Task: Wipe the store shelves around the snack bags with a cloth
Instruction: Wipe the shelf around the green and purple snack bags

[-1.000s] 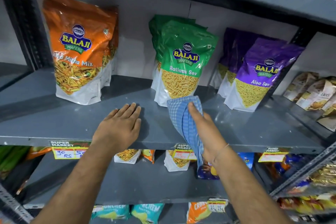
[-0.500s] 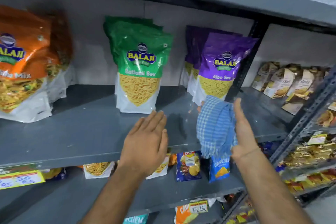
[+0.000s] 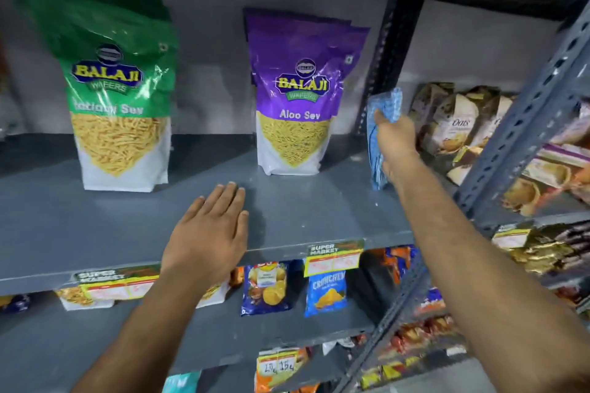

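one cloth (image 3: 383,124), two hands (image 3: 207,233)

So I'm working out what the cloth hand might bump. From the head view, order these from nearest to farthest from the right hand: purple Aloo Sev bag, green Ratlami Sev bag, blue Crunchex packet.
1. Purple Aloo Sev bag, just left of the right hand on the same shelf.
2. Blue Crunchex packet, one shelf below, down-left.
3. Green Ratlami Sev bag, far left on the same shelf.

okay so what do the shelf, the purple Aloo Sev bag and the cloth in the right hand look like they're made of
Shelf: looks like grey painted metal, with a thin folded front edge and a perforated upright beside it.
Purple Aloo Sev bag: glossy plastic film, judging by the glare and crinkles.
Cloth: soft woven fabric, blue checked, draping limply; probably cotton.
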Available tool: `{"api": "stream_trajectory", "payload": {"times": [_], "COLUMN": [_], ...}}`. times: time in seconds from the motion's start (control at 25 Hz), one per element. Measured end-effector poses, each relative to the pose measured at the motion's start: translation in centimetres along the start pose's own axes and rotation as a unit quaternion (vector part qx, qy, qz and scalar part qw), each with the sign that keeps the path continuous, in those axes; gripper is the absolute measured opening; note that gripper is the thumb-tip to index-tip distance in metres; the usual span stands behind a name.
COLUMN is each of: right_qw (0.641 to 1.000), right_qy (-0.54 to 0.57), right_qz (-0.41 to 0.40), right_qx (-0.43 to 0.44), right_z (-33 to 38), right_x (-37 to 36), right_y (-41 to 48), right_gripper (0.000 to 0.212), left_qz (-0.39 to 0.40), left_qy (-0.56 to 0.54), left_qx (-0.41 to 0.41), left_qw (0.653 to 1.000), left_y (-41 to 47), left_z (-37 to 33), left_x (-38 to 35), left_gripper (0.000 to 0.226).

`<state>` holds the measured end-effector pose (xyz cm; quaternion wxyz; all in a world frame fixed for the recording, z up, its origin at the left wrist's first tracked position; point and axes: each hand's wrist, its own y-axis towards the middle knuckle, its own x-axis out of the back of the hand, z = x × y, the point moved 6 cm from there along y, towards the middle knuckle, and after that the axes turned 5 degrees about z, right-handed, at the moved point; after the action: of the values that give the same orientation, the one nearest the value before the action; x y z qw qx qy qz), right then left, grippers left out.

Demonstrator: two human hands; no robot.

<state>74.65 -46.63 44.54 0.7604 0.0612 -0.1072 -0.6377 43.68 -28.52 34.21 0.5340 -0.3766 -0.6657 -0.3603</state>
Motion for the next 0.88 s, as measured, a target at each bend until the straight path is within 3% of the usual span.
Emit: {"api": "stream_trajectory", "payload": {"times": [0.12,0.28,0.4,0.48,0.76,0.84,0.88], "right_qw": [0.992,0.941,0.863,0.817,0.803,0.802,0.819], "right_qy": [-0.122,-0.32,-0.453,-0.515,-0.512,-0.504,-0.477], "right_qz": [0.011,0.077,0.215,0.259,0.303,0.319,0.32], "right_qx": [0.022,0.074,0.063,0.03,0.005,0.023,0.021], "right_z": [-1.4,-3.9,-6.8,-8.3,-7.3,-6.5,-6.4], "right_x": [-2.8,-6.0,-8.9,-9.6,-9.4,-8.9,-8.5], "right_y": [4.7,7.3,8.2,8.9,8.1,6.3,5.7], "right_gripper": [0.03,0.032,0.032,0.04,0.063,0.058,0.051], "left_qz": [-0.003,-0.02,-0.033,-0.037,-0.049,-0.046,-0.046], "left_qy": [-0.009,-0.017,-0.019,-0.018,-0.001,0.003,0.003], "left_qx": [0.002,-0.003,-0.01,-0.013,-0.01,-0.012,-0.013], "left_qw": [1.0,1.0,0.999,0.999,0.999,0.999,0.999], "left_y": [0.1,0.2,0.3,0.4,0.3,0.2,0.2], "left_z": [0.0,0.3,0.5,0.5,0.6,0.6,0.5], "left_x": [0.0,-0.1,-0.2,-0.2,-0.3,-0.4,-0.3], "left_gripper": [0.076,0.074,0.075,0.076,0.068,0.069,0.07]}}
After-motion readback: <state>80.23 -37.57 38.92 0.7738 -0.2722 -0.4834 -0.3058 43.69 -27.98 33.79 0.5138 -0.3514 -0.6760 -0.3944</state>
